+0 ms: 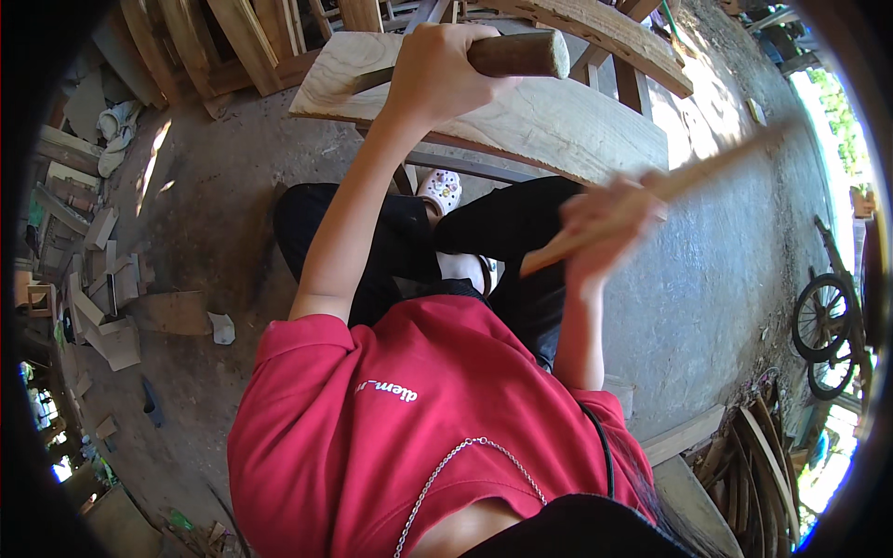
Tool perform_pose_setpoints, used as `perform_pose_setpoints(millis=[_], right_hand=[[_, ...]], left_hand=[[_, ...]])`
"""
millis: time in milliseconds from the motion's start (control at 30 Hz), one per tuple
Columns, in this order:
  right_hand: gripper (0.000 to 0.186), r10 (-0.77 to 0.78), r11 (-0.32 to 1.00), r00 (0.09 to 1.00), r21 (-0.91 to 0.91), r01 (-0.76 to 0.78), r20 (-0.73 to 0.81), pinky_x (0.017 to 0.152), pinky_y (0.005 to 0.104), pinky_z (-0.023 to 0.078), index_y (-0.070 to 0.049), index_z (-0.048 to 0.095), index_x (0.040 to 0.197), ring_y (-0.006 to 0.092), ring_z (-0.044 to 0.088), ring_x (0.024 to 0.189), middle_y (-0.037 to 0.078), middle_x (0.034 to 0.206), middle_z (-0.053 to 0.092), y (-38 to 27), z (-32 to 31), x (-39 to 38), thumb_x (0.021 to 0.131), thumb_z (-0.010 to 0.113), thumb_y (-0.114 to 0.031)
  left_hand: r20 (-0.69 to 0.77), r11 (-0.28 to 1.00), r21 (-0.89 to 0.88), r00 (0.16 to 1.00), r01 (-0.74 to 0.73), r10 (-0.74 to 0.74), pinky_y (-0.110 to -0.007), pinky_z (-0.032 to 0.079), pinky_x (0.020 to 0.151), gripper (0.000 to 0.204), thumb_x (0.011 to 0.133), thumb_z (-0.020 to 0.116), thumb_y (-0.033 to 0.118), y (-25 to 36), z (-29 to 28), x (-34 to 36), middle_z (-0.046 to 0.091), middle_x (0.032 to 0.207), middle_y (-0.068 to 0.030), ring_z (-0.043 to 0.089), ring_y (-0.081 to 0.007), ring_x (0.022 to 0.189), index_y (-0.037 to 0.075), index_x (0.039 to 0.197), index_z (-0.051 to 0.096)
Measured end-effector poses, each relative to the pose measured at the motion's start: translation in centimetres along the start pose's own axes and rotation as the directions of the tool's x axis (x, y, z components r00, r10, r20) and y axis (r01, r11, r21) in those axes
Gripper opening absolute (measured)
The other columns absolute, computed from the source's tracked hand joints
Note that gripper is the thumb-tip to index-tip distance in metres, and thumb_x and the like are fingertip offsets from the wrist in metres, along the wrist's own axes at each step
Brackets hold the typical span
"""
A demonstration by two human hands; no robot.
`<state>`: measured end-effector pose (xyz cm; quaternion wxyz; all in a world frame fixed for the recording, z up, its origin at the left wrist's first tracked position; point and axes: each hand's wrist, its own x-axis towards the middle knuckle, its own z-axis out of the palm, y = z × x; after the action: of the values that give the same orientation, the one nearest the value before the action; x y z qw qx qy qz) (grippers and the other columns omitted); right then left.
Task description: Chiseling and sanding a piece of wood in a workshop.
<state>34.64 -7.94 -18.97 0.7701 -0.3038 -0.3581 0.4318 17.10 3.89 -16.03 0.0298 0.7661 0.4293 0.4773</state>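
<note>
A pale wooden board [567, 130] lies across in front of my knees, its grain showing. My left hand [437, 79] is closed round a thick round wooden handle [521, 55] above the board, its blunt end pointing right. A narrow dark strip [372, 81] shows on the other side of the fist; whether it belongs to the handled tool or the board, I cannot tell. My right hand [609, 228], smeared by motion, grips a long wooden stick [712, 170] above my right knee. The stick slants up to the right, apart from the board.
Timber pieces [200, 42] stand at the far left, with a thick beam [595, 33] at the far right. Wood offcuts [107, 312] litter the concrete floor [219, 186] on the left. A wheeled thing [823, 321] stands at the right, and curved wood strips [753, 460] are piled nearer.
</note>
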Motion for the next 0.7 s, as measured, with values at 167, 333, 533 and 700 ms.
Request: perform_pose_setpoints(millis=[167, 333, 533, 700], right_hand=[[0.033, 0.215, 0.814, 0.975, -0.56, -0.152, 0.049, 0.038, 0.022, 0.034, -0.005, 0.043, 0.1, 0.0064, 0.042, 0.041, 0.0, 0.057, 0.043, -1.2, 1.3, 0.1, 0.088, 0.054, -0.034], [0.04, 0.102, 0.975, 0.992, -0.204, -0.085, 0.076, 0.042, 0.0253, 0.037, -0.007, 0.041, 0.092, 0.0108, 0.043, 0.042, 0.003, 0.058, 0.046, 0.3, 1.9, -0.1, 0.087, 0.051, -0.046], [0.032, 0.147, 0.96, 0.988, -0.247, -0.132, 0.044, 0.04, 0.0255, 0.035, -0.005, 0.041, 0.097, 0.0112, 0.041, 0.039, 0.002, 0.054, 0.043, -0.1, 2.4, 0.6, 0.089, 0.05, -0.035], [0.031, 0.328, 0.826, 0.944, -0.498, -0.263, 0.046, 0.041, 0.0234, 0.038, -0.005, 0.042, 0.092, 0.0086, 0.045, 0.043, 0.001, 0.055, 0.044, 1.5, 3.5, -0.9, 0.09, 0.05, -0.035]], left_hand=[[0.046, 0.996, 0.071, 0.997, 0.051, -0.054, -0.03, 0.051, 0.062, 0.03, 0.062, 0.076, 0.026, -1.6, -1.1, -0.4, 0.067, 0.071, -0.011, 0.066, -0.0215, 0.064, 0.005, 0.083, 0.069], [0.047, 0.996, 0.067, 0.997, 0.055, -0.059, -0.032, 0.052, 0.061, 0.037, 0.057, 0.077, 0.03, -1.8, -1.2, -0.4, 0.066, 0.07, -0.0124, 0.065, -0.0255, 0.064, 0.008, 0.086, 0.07], [0.019, 0.991, 0.128, 0.999, 0.032, -0.035, -0.029, 0.05, 0.059, 0.026, 0.064, 0.075, 0.025, -3.2, -2.4, -0.6, 0.066, 0.068, -0.0103, 0.065, -0.0214, 0.062, 0.006, 0.08, 0.069], [-0.017, 0.995, 0.1, 1.0, -0.019, 0.021, -0.028, 0.05, 0.058, 0.025, 0.063, 0.074, 0.023, -3.4, -2.7, -0.4, 0.066, 0.068, -0.01, 0.065, -0.0212, 0.063, 0.006, 0.081, 0.069]])
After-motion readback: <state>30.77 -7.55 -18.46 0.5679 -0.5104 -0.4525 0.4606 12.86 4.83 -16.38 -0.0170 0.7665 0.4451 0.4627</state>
